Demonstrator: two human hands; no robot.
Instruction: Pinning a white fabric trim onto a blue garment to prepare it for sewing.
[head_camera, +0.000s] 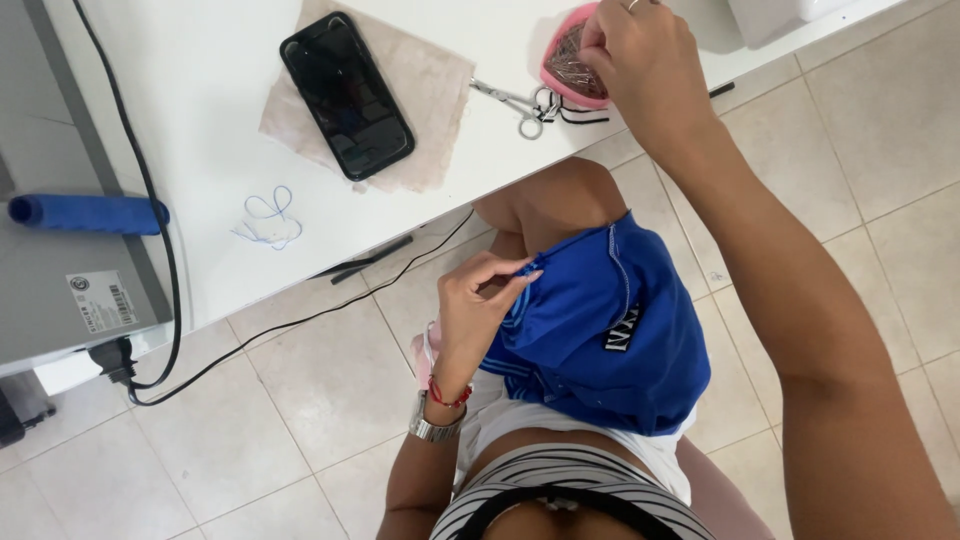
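Observation:
A blue garment with light stitching lies bunched on my lap. My left hand pinches its striped edge between thumb and fingers. My right hand reaches up to the white table, fingertips dipped into a pink dish of pins. Whether a pin is held there I cannot tell. Small scissors lie on the table just left of the dish.
A black phone rests on a beige cloth piece. A loose blue thread lies near the table edge. A grey machine with a blue roll stands at left, its black cable trailing onto the tiled floor.

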